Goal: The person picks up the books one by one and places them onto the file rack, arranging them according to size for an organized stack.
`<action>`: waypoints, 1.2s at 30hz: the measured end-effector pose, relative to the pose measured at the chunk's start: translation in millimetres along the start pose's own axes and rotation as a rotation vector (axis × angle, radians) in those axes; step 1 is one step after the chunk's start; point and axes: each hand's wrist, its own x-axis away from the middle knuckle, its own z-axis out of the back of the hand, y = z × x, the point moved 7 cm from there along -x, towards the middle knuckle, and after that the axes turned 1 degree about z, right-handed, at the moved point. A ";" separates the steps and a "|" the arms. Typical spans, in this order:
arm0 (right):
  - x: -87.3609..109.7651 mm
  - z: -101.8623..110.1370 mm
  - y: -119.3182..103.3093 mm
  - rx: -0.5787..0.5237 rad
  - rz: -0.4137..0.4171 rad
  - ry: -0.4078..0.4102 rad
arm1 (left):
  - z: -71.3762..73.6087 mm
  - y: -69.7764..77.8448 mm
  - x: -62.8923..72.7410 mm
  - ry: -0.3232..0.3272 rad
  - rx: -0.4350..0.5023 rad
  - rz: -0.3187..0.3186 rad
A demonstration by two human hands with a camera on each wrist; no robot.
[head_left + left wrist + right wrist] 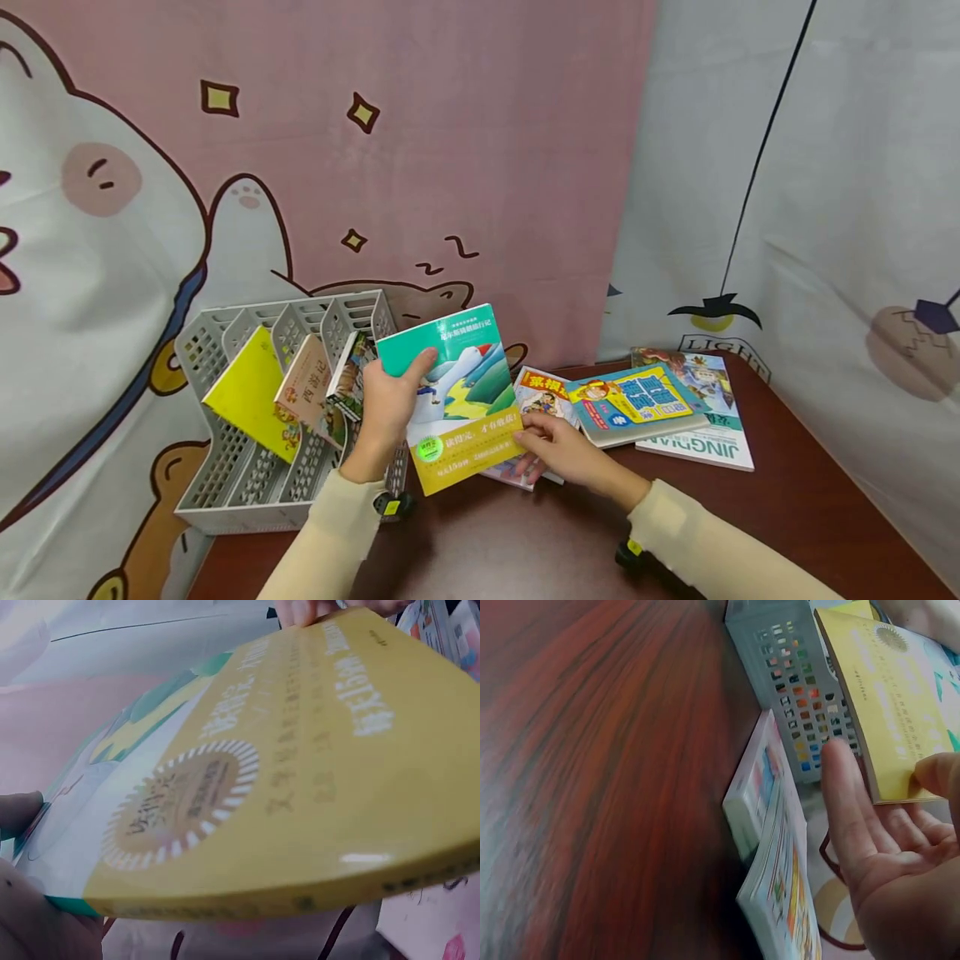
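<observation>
A paperback book [457, 392] with a green top, a white goose picture and a yellow lower band is held up over the table, its cover facing up toward me. My left hand [390, 400] grips its left edge, thumb across the cover. At the lower right corner my right hand [558, 450] pinches the book, its thumb [934, 776] on the yellow band and the other fingers behind. In the left wrist view the yellow band [315, 772] fills most of the frame, and the fingers under the book are hidden.
To the left stands a grey slotted book rack [247, 517] holding a yellow book [258, 392], a tan book [307, 379] and some thin books [348, 375]. On the right of the dark table [810, 517] lie a blue-and-yellow book [633, 400], a larger white book [697, 446] and a comic-like book [546, 392].
</observation>
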 end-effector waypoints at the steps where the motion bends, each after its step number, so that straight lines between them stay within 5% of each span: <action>1: -1.9 -2.7 -0.2 -0.006 -0.002 -0.004 | 3.9 2.2 0.2 0.004 -0.014 -0.010; 8: -10.5 -22.8 2.2 -0.010 -0.048 -0.051 | 36.6 11.1 2.4 0.042 -0.054 -0.033; 18: -24.6 -76.6 -2.7 -0.032 -0.106 -0.190 | 92.4 19.4 9.1 0.195 -0.071 0.011; 27: -49.9 -122.8 -18.1 -0.070 -0.040 -0.124 | 126.5 26.9 15.8 0.290 -0.043 -0.047; 36: -73.0 -157.5 -20.2 0.060 -0.026 -0.066 | 154.6 23.3 24.9 0.370 -0.021 -0.027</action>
